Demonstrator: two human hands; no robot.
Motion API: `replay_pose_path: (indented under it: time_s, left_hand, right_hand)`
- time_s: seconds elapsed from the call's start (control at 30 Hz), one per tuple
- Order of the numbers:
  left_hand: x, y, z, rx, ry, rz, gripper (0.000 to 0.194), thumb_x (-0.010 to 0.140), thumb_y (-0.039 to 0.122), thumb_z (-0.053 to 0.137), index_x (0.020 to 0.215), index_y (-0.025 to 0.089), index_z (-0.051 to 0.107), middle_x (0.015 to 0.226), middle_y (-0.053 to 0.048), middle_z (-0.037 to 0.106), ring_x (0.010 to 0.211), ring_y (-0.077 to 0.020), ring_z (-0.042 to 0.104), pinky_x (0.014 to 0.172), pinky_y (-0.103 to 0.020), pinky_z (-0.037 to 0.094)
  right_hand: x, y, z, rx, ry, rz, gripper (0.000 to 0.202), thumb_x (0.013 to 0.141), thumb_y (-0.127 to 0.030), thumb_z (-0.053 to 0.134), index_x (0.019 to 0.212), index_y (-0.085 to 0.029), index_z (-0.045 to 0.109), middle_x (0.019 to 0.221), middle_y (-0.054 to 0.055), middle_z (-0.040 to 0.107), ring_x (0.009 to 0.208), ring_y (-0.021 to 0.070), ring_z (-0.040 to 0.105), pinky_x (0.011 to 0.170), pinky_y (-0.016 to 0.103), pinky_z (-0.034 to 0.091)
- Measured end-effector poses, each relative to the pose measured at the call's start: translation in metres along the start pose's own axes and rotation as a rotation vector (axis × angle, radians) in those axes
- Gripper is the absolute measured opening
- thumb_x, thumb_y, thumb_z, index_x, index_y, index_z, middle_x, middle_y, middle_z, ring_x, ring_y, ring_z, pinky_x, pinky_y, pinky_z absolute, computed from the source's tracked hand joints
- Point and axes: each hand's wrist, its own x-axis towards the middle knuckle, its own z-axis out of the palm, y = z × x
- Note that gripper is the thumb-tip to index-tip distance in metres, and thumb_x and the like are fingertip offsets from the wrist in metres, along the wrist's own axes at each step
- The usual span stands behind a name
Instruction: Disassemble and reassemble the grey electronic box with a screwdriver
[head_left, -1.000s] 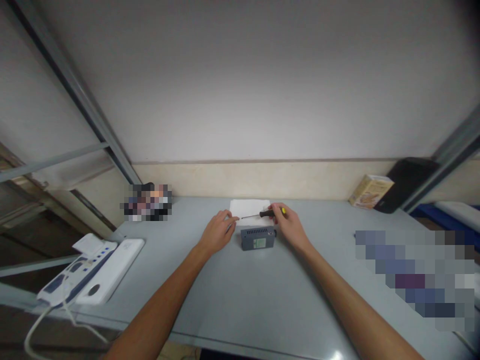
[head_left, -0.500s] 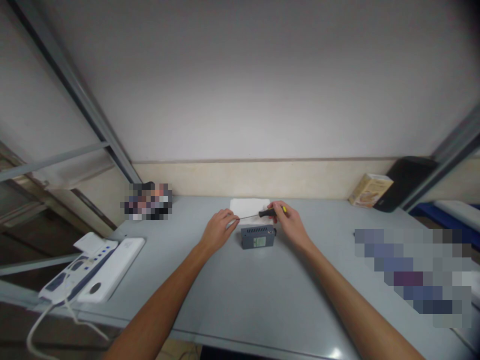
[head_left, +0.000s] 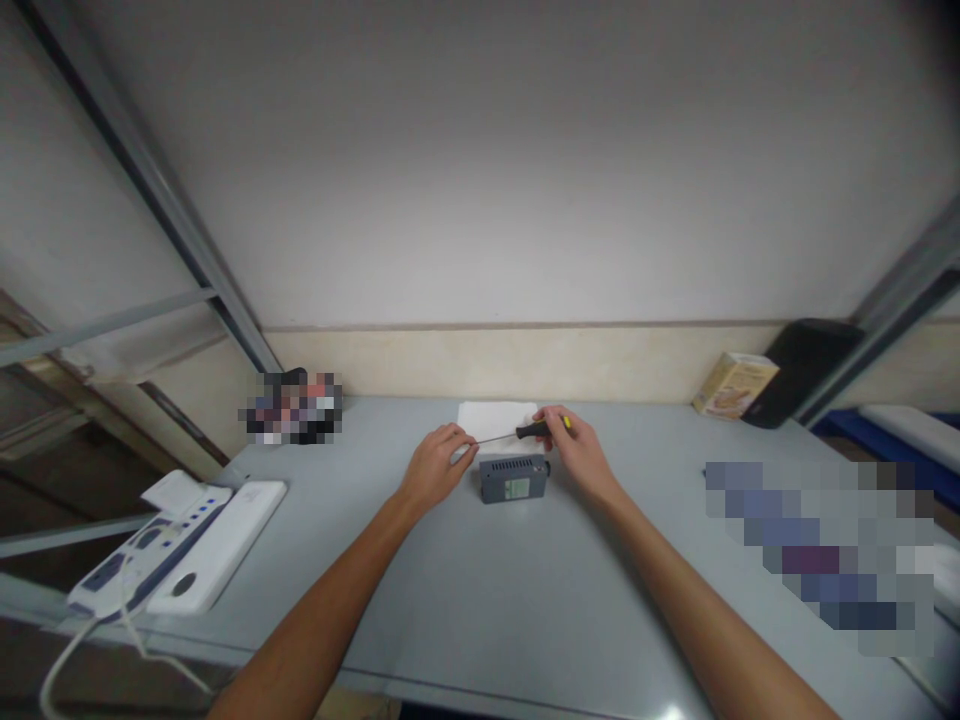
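My right hand [head_left: 574, 440] is closed around the black and yellow handle of a screwdriver [head_left: 534, 429]. Its thin shaft points left, held roughly level above the table. The fingers of my left hand [head_left: 439, 465] pinch together at the shaft's tip; whether a small screw is also between them cannot be made out. Just below the screwdriver, a dark grey metal box [head_left: 493, 484] with vent slots along its upper edge and a pale label stands on the table. Neither hand grips the box. Behind it lies a white sheet of paper [head_left: 487, 414], partly covered by the hands.
On the left of the grey table [head_left: 480, 610] are a white and blue power strip [head_left: 157, 545] with a cable and a white flat device [head_left: 225, 545]. A yellowish carton [head_left: 735, 385] and a black panel [head_left: 799, 370] lean at the back right. Blurred items lie on both sides.
The view has shifted slightly, so the scene sits a little lower. Both hands keep nearly the same hold on the screwdriver, and the grey box stays where it was.
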Motion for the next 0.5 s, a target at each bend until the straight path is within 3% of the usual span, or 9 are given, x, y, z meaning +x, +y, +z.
replay_pose_path:
  time_s: [0.5]
  left_hand:
    - [0.0008,0.0045,-0.0036,-0.138,0.027,-0.054,0.026,0.102,0.035,0.048,0.099,0.021,0.070,0.096,-0.005,0.063,0.089,-0.0169,0.061,0.079,-0.028,0.047]
  right_hand:
    - [-0.0022,-0.0059,0.0000,0.032,0.007,-0.002,0.046,0.092,-0.061,0.051,0.092,-0.018,0.068,0.067,0.001,0.061,0.064,0.0165,0.054,0.064,0.028,0.043]
